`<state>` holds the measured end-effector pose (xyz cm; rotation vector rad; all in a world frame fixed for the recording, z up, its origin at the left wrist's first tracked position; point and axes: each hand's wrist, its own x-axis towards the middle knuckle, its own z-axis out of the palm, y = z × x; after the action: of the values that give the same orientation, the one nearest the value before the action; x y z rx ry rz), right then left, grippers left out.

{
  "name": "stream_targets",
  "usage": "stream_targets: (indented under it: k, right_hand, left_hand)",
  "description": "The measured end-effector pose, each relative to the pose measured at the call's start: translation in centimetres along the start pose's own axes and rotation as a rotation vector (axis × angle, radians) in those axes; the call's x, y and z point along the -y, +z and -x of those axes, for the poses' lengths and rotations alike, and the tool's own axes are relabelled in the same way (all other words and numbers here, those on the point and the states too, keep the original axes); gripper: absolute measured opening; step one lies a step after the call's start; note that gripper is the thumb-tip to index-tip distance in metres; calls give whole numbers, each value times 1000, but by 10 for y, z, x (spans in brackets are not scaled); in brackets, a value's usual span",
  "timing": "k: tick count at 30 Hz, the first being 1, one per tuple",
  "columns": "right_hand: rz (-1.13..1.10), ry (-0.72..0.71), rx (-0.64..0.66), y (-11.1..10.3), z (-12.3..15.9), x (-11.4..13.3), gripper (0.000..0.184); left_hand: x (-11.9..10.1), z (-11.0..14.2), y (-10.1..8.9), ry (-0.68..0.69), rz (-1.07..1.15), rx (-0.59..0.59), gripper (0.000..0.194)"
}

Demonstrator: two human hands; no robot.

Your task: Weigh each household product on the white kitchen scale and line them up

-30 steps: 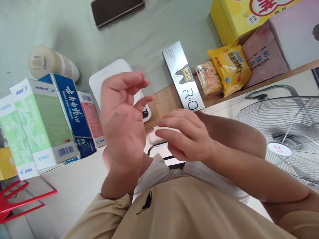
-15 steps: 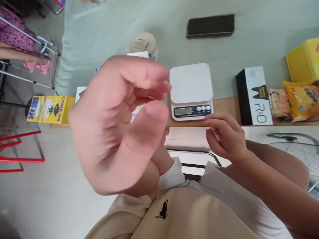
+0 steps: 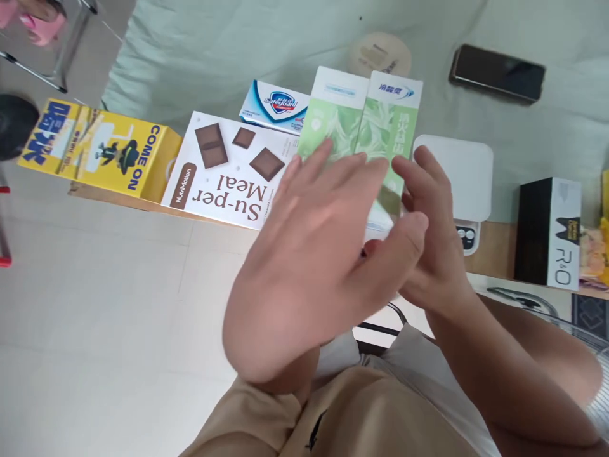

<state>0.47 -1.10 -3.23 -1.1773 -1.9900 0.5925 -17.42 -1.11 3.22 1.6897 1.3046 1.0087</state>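
Observation:
My left hand [image 3: 309, 254] is stretched out, back up, fingers spread over the lower part of two green-and-white boxes [image 3: 337, 127]. Whether it touches them I cannot tell. Beside the boxes' right edge is my right hand [image 3: 435, 235], its fingers curved and apart, with nothing visibly held; my left hand partly covers it. Just right of it lies a white kitchen scale [image 3: 466, 178], its display hidden behind the hand. Left of the green boxes are a white box with chocolate pictures [image 3: 238, 171] and a Safeguard box [image 3: 276, 106].
A yellow carton [image 3: 109, 149] stands at the left end of the table. Behind are a round-lidded tub [image 3: 380, 54] and a dark phone [image 3: 497, 73]. A black-and-white box [image 3: 547, 231] and snack packs [image 3: 597, 254] are at the right. A green cloth [image 3: 200, 51] covers the table.
My view has swung left, bringing the row of boxes into sight. My left hand has turned back up and reached over the green boxes. My right hand has moved from the scale's front toward them.

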Motion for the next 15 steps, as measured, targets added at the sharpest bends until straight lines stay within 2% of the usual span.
stream_targets:
  k: [4, 7, 10, 13, 15]
  right_hand:
    - [5, -28, 37, 1, -2, -4, 62]
    - [-113, 103, 27, -5, 0, -6, 57]
    - [-318, 228, -51, -7, -2, -1, 42]
    - [-486, 369, -153, -6, -5, 5, 24]
    - [-560, 451, -211, -5, -5, 6, 23]
  left_hand:
    - [-3, 5, 4, -12, -47, 4, 16]
    - [-6, 4, 3, -48, -46, 32, 16]
    - [-13, 2, 4, -75, -88, 83, 9]
    - [-22, 0, 7, -54, -128, 95, 7]
    - [-28, 0, 9, -8, -128, 95, 11]
